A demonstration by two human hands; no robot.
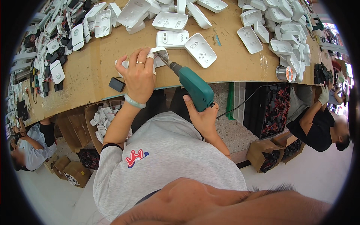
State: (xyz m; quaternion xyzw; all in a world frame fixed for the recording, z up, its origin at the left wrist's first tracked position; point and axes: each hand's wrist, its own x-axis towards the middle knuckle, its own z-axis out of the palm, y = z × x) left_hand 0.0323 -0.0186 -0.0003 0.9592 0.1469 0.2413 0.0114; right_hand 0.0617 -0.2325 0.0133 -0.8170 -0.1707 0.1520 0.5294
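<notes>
My left hand [140, 73] is closed at the table's near edge, its fingers on a small white plastic casing [160, 50]. My right hand [203, 119] grips a green corded power tool [196, 88] from behind. The tool's metal nose points up and left, its tip at the casing beside my left fingertips. Whether the tip touches the casing I cannot tell. Just beyond are a white casing with socket holes [171, 39] and an open white shell [201, 51]. A small black box [116, 84] lies left of my left wrist.
White plastic shells [249, 39] are heaped at the far middle and right. Black and white parts [57, 72] crowd the left. A solder spool [284, 73] sits near the right edge. A cord [243, 100] trails from the tool. Co-workers [313, 120] sit at both sides.
</notes>
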